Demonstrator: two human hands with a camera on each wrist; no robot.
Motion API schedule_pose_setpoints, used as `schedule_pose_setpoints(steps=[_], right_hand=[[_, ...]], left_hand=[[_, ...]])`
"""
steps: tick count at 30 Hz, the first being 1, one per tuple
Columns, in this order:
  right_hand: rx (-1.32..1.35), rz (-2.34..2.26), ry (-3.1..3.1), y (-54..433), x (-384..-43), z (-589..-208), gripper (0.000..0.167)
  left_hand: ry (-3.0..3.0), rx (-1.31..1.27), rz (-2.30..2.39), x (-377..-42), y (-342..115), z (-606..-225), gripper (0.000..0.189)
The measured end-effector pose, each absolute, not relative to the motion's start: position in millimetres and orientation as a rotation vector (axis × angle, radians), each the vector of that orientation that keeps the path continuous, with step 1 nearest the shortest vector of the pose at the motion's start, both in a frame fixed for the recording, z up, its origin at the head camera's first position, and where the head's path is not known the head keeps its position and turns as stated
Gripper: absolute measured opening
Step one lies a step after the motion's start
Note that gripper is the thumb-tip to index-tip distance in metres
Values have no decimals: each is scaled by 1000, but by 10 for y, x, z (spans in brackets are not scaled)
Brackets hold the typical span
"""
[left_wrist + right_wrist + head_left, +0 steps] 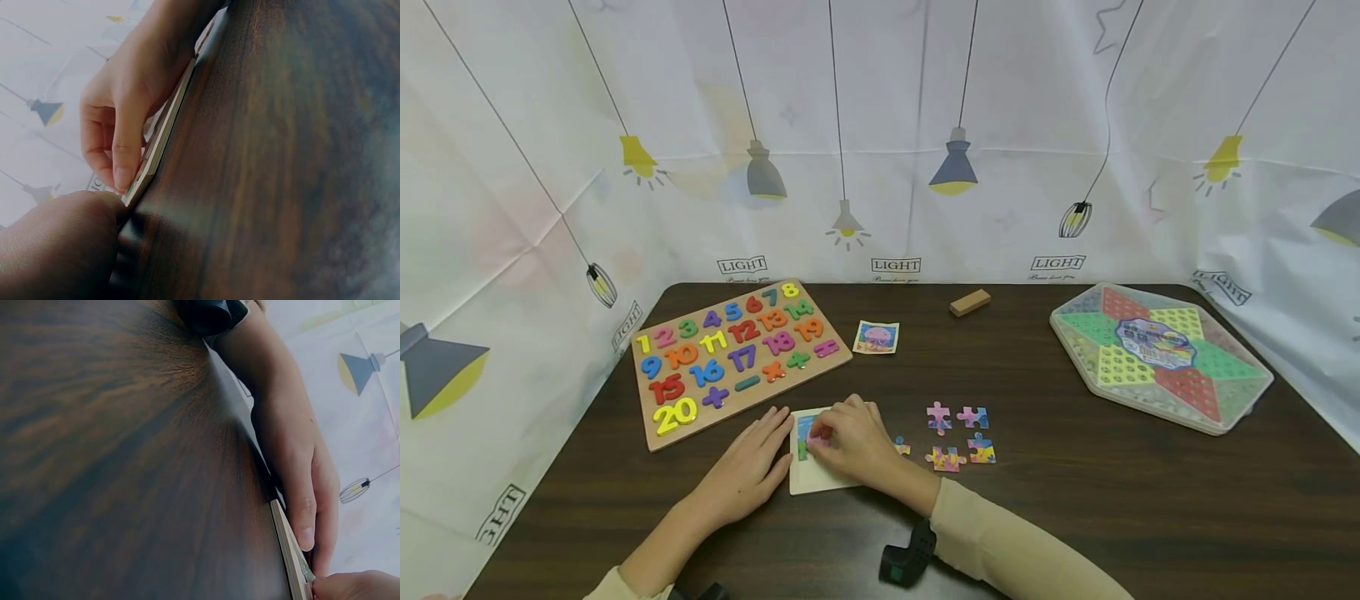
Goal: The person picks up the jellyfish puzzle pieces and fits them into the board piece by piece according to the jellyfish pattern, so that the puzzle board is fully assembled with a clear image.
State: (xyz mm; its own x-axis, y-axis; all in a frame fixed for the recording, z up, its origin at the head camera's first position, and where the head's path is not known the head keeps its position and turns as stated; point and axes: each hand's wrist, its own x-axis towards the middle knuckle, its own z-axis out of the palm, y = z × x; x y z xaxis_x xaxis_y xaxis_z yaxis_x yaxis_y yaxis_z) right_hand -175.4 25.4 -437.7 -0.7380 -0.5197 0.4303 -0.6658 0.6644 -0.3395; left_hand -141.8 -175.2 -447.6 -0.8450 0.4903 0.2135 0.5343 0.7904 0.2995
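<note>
A small pale wooden puzzle tray [820,478] lies on the dark table, with blue and green puzzle pieces [803,433] in its left part. My left hand [747,467] rests flat along the tray's left edge, fingers extended. Over the tray, my right hand [853,442] pinches a pink jigsaw piece [817,439], mostly hidden under the fingers. Several loose jigsaw pieces [981,448] in pink, yellow and blue lie to the right of it. In the left wrist view the right hand [128,100] bends its fingertips down onto the tray [169,128].
A wooden number board [700,392] stands behind on the left. Near it lies a small picture card [876,337] with a pink jellyfish-like figure. A wooden block [970,302] is at the back, and a hexagonal board-game box [1161,358] at the right.
</note>
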Motion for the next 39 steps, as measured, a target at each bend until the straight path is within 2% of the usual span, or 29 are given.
schedule_pose_setpoints(steps=[22,39], right_hand=[[878,817,-2719,202,-1878,-4345,13],[839,794,-2758,192,-1963,-4304,22]], left_hand=[[-2872,-808,-533,-1420,-1754,-4483,53],[-2903,-810,-535,-1430,-1752,-4480,54]])
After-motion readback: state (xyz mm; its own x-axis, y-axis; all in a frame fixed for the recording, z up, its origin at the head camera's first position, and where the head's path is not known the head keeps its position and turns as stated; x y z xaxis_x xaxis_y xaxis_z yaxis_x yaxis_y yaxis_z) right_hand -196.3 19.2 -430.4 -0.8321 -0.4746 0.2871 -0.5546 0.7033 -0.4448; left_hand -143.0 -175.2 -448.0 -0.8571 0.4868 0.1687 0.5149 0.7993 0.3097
